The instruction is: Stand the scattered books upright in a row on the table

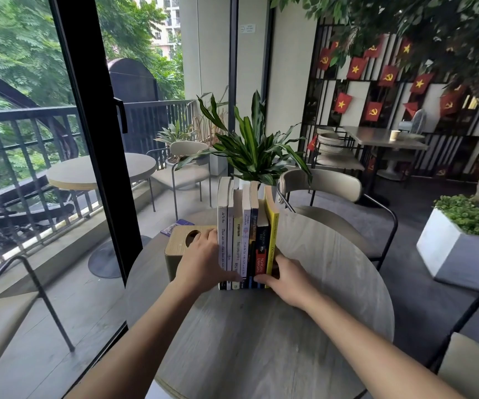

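Observation:
Several books (245, 240) stand upright in a tight row, spines toward me, on the round grey wooden table (261, 326). The leftmost book (222, 226) is white and the rightmost book (271, 226) is yellow and leans slightly right at its top. My left hand (203, 260) presses flat against the row's left side, thumb across the lower spines. My right hand (285, 279) presses against the yellow book's lower right side, thumb on the spines. Together the hands squeeze the row.
A wooden tissue box (180, 246) sits just left of the books, behind my left hand. A purple booklet (172, 227) lies flat behind it. A potted plant (254, 156) stands behind the row. Chairs (333, 197) ring the table; a glass door frame (100, 168) is at left.

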The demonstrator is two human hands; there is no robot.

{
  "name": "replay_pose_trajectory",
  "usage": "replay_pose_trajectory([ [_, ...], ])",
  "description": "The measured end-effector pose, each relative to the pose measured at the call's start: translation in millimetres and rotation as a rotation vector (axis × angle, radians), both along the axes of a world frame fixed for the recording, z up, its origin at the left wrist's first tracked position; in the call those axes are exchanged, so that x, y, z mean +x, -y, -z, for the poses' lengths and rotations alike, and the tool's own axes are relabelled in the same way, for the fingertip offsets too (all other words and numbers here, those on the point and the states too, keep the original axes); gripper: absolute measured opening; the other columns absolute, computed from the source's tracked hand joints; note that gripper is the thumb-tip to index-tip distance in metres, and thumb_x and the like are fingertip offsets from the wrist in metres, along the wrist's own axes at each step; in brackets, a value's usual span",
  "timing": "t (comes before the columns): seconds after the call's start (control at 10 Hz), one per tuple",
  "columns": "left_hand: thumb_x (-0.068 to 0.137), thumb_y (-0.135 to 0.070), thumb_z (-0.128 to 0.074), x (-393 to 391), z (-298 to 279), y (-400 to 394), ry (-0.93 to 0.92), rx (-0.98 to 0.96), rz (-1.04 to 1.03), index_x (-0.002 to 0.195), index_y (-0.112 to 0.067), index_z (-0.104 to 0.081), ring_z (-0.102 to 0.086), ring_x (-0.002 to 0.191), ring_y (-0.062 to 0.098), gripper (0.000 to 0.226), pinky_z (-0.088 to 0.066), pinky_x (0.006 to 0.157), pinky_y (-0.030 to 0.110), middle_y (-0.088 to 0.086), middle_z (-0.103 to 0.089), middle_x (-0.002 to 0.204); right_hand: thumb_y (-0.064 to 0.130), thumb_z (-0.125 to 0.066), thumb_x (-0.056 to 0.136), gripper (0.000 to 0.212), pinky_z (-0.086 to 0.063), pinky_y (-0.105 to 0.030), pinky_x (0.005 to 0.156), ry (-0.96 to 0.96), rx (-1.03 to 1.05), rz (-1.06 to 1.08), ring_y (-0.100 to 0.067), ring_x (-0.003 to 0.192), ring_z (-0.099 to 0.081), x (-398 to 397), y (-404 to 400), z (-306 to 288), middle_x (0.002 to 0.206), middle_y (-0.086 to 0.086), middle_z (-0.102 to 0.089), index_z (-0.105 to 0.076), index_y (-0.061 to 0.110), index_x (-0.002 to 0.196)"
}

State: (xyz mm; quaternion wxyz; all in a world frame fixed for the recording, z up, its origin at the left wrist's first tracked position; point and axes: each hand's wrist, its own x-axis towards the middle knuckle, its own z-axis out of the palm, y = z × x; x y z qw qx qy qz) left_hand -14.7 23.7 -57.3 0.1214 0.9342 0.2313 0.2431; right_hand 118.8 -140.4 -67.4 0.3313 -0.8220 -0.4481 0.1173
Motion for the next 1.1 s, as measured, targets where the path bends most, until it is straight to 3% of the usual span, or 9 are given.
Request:
replay_pose_trajectory([
  [0.3,0.043,-0.049,-0.093,1,-1,-8,-0.031,-0.053,0.016,0.124,-0.018,-0.060,-0.046,0.109,0.017,0.093,-0.046,0.092,0.034,-0.001,-0.054,0.121,0.031,-0.065,0.090,0.041,-0.049,-0.035,0.097,0.034,-0.059,0.007,-0.021,0.116,-0.060,5,-1,6,0.126,-0.003,-0.065,-0.056,0.015,0.127],
  [0.5,0.048,-0.051,-0.091,-3,-1,-7,-0.037,-0.013,0.032,0.132,-0.016,-0.054,-0.045,0.116,0.019,0.098,-0.045,0.095,0.033,0.001,-0.052,0.127,0.033,-0.067,0.089,0.045,-0.047,-0.033,0.099,0.024,-0.056,-0.003,-0.019,0.119,-0.059,6,1,6,0.128,-0.001,-0.064,-0.054,0.019,0.129],
  [0.7,0.051,-0.076,-0.074,-8,0,-2,-0.046,0.098,0.015,0.141,-0.018,-0.043,-0.043,0.122,0.020,0.112,-0.040,0.102,0.035,0.001,-0.048,0.137,0.040,-0.071,0.083,0.060,-0.046,-0.033,0.102,0.018,-0.017,-0.036,-0.017,0.122,-0.056,6,8,3,0.132,0.003,-0.061,-0.046,0.026,0.136],
  [0.8,0.054,-0.075,-0.075,-13,3,4,0.037,0.160,-0.011,0.140,-0.016,-0.042,-0.046,0.120,0.022,0.110,-0.037,0.102,0.035,0.003,-0.052,0.133,0.046,-0.072,0.081,0.069,-0.045,-0.037,0.105,0.022,-0.015,-0.016,-0.017,0.127,-0.053,11,10,4,0.137,0.003,-0.057,-0.042,0.027,0.139],
  [0.9,0.056,-0.078,-0.070,-14,5,7,0.076,0.197,-0.062,0.141,-0.016,-0.043,-0.045,0.121,0.022,0.108,-0.037,0.102,0.036,0.003,-0.052,0.134,0.054,-0.070,0.079,0.092,-0.040,-0.042,0.109,0.049,-0.045,0.006,-0.019,0.136,-0.043,14,13,4,0.150,0.003,-0.044,-0.020,0.029,0.152],
  [1.0,0.058,-0.085,-0.060,-17,6,5,0.055,0.213,-0.086,0.140,-0.019,-0.044,-0.043,0.122,0.020,0.106,-0.036,0.103,0.035,0.001,-0.051,0.135,0.059,-0.067,0.078,0.101,-0.039,-0.043,0.110,0.075,-0.044,0.027,-0.020,0.139,-0.039,17,17,7,0.155,0.002,-0.037,-0.008,0.029,0.154],
  [1.1,0.059,-0.076,-0.070,-20,3,13,0.111,0.156,-0.132,0.139,-0.013,-0.045,-0.045,0.121,0.024,0.105,-0.038,0.102,0.037,0.006,-0.054,0.133,0.061,-0.066,0.079,0.100,-0.039,-0.044,0.109,0.074,-0.017,0.050,-0.021,0.139,-0.039,17,20,8,0.155,0.000,-0.036,-0.010,0.028,0.154],
])
